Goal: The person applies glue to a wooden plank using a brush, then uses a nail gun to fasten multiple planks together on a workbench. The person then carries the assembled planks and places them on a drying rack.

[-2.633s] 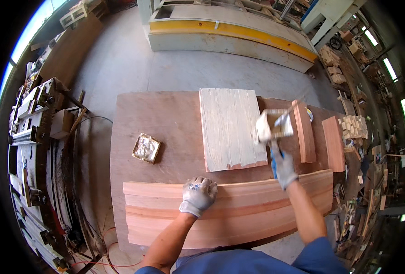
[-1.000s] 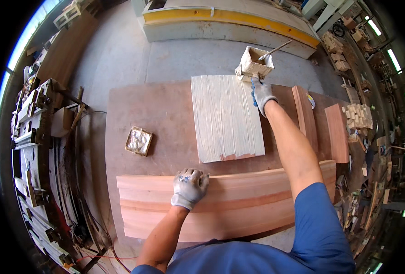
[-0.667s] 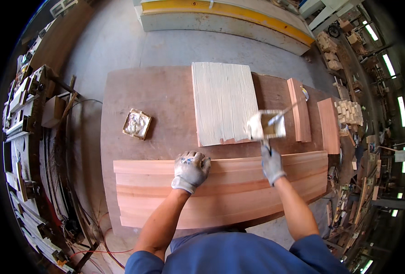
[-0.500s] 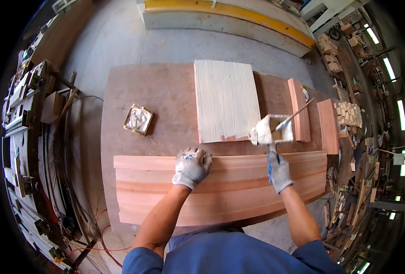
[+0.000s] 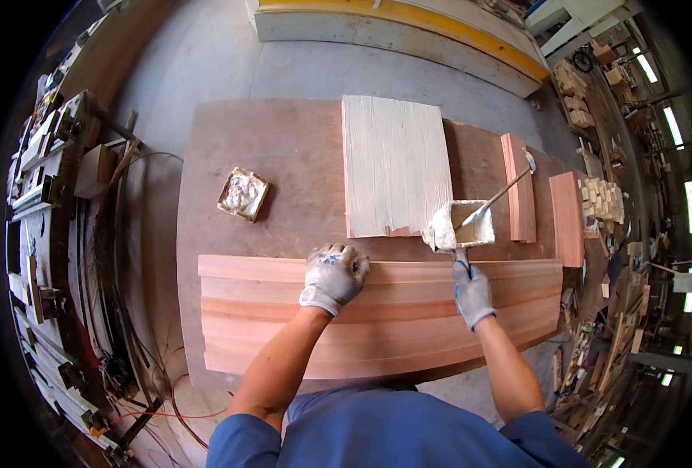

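My right hand, in a grey and blue work glove, grips the handle of a white-crusted glue box. A thin stick leans in the box, its upper end pointing up and right. My gloved left hand is closed over the far edge of a row of reddish wooden boards; what its fingers hold, if anything, is hidden. Beyond the boards lies a panel spread with whitish glue, bare wood showing along its near edge. The glue box overlaps the panel's near right corner.
A square tray smeared with white glue sits on the brown worktable, at left. Two wooden pieces stand at right, a narrow block and a shorter block. Racks of clamps line the left side. A yellow-edged bench stands beyond.
The view has shifted slightly. The glue box in my right hand has tilted and moved a little left, and its stick has swung. My left hand stays closed at the boards' far edge.
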`<state>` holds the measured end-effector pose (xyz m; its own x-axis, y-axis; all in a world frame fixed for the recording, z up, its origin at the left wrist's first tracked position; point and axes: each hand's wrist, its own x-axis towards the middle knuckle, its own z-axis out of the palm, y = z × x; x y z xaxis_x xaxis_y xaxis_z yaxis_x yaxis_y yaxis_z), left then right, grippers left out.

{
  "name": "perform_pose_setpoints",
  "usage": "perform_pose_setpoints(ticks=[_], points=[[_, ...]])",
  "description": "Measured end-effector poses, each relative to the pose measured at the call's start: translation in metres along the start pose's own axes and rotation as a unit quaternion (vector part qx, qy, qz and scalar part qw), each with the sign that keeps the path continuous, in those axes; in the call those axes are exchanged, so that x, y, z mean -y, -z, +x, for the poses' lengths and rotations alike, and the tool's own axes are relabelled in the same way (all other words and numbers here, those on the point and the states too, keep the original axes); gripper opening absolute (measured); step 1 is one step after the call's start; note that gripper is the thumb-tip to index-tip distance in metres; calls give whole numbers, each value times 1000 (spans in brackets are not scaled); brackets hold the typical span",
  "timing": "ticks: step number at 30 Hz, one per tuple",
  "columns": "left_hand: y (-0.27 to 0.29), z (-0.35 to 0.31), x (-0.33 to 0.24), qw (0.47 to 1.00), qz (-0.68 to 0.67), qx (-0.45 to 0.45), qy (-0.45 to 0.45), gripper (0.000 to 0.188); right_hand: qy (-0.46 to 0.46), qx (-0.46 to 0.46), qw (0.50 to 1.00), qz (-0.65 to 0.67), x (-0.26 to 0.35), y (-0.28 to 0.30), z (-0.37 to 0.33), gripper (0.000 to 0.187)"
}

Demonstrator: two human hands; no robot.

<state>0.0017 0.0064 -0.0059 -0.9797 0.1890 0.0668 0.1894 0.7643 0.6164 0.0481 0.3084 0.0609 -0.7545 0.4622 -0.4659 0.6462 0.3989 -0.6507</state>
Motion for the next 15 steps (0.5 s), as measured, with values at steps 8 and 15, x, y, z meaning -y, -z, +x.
perform_pose_setpoints(ticks=[8,15], points=[[-5,3,1,998,43,42,-29,24,58,26,995,81,63,-34,41,44],[7,6,-6,1000,6,22,1,24,9,9,1000,-25,13,-33,-26,45]])
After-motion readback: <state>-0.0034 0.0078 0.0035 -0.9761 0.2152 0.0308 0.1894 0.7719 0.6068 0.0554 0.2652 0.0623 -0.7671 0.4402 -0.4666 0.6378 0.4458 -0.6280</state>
